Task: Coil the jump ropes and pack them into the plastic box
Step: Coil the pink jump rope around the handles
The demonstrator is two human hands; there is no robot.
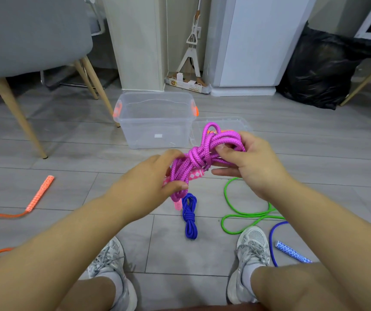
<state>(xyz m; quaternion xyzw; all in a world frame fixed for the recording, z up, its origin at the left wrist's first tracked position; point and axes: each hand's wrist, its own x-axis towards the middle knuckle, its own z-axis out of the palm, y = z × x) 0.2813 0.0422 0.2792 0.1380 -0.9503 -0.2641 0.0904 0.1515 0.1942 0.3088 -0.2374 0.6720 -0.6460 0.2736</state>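
A magenta braided jump rope (199,154) — coiled and cinched by a knot at its middle — is held above the grey plank floor (68,153) by both hands. The left hand (155,178) is curled round the lower end of the coil, with the strands pinched between thumb and fingers; the right hand (248,160) is clamped on the upper loops. A pink patterned handle (196,176) is seen under the knot. Beyond the hands, a clear plastic box with orange latches (155,129) is set open on the floor, its transparent lid (224,123) laid just beside it. A coiled blue rope (189,217), a loose green rope (225,194) and an orange rope (39,194) are spread on the floor nearby.
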